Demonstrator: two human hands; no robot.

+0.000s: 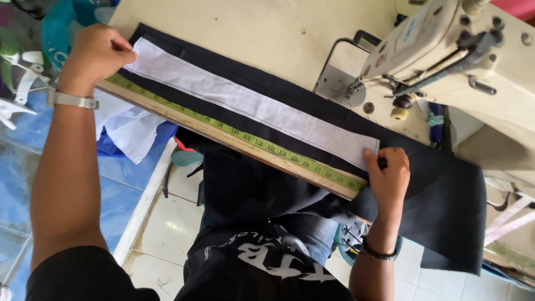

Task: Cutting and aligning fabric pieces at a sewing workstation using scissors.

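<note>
Looking down from a head-worn camera, a person stretches a yellow-green measuring tape [239, 135] along the front edge of a cream tabletop [267, 33].

The left hand [95, 56] is closed in a pinch on one end of the tape at the far left. The right hand [390, 173] pins the other end with its fingers curled, the thumb pressing on the corner of a long white fabric strip [251, 106]. That strip lies flat on a piece of black fabric [446, 189], parallel to the tape and just beside it. The black fabric is spread across the tabletop and hangs over its edge at the right.

As a judgement, the work looks to be in its measuring stage: the white strip is already laid out smooth and the tape is drawn taut along its full length, but no chalk marks, pins or fresh cuts can be seen, and nothing sits under the needle of the sewing machine [446, 50].

The sewing machine, off-white, stands at the upper right of the tabletop. Below the tabletop, pale floor tiles [167, 223] show, with a white cloth [131, 131] hanging at the left over something blue. A watch is on the left wrist, a dark band on the right.
</note>
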